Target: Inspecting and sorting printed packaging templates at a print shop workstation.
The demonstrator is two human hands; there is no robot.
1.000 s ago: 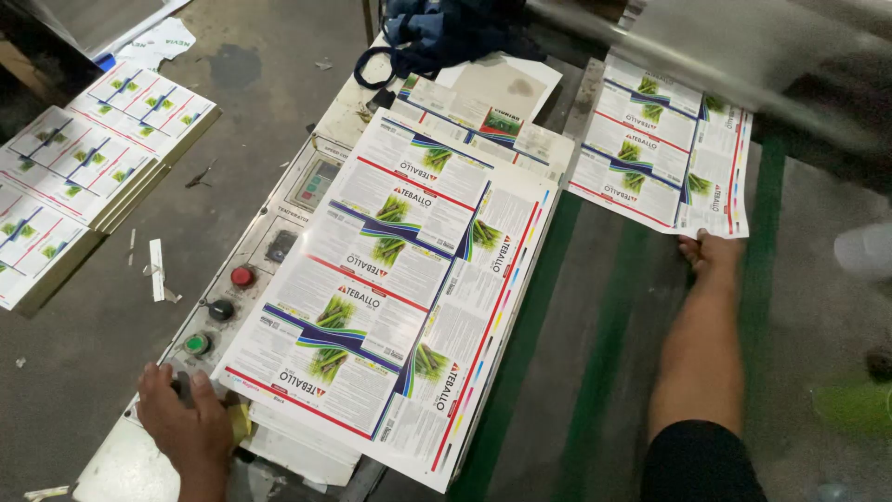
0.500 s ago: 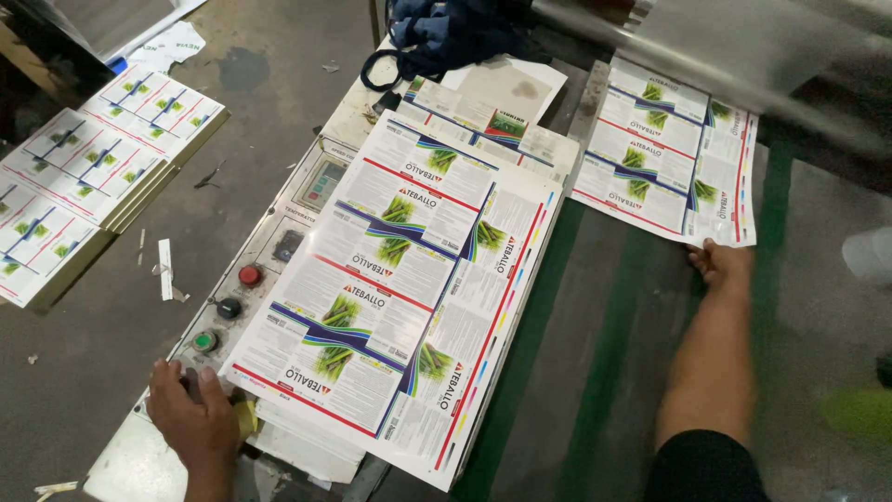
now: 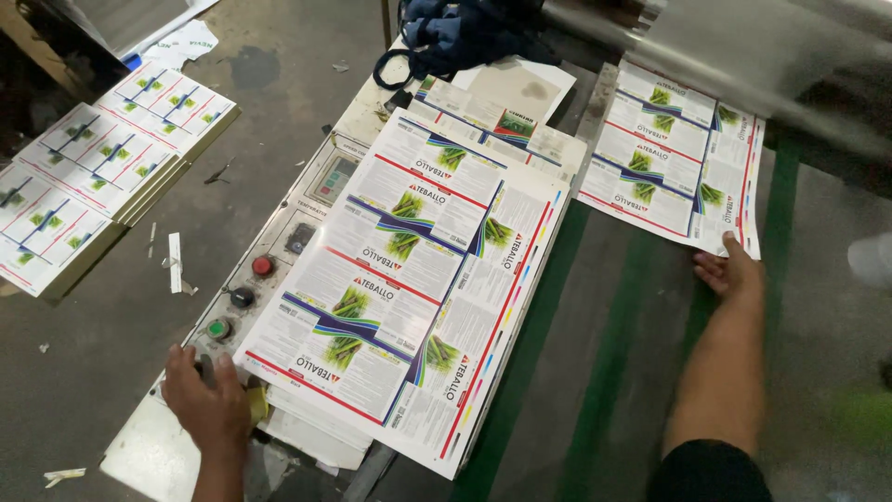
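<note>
Glossy white printed sheets, each a grid of green-and-blue label panels edged with red lines, are spread over a grey machine bed seen from above. One large sheet stack [image 3: 409, 279] lies diagonally across the left side of the bed, its lower corner overhanging the cream control panel [image 3: 279, 270], where a red round button [image 3: 263, 266], a black knob [image 3: 242, 297] and a green button [image 3: 219, 328] are set in a row. The left hand [image 3: 209, 400] is laid flat on the near end of that panel, just beside the lower left corner of the stack; its fingers are spread and loosely curled, and nothing is seen to be gripped, though what lies under the palm cannot be told.

A single printed sheet [image 3: 674, 158] is placed at the far right of the bed, beneath a shiny metal roller [image 3: 743, 46]. The right hand [image 3: 729, 274] is pressed on its near corner, fingers extended and lying flat on the paper edge rather than closed round it.

As a judgement, the work looks part done: one sheet is set at the roller and is being steadied, while the thick stack is yet to be fed. More finished-looking stacks of printed sheets [image 3: 102, 177] are piled on the concrete floor at the left. A dark blue cloth bundle [image 3: 465, 33] is left at the far edge of the bed.
</note>
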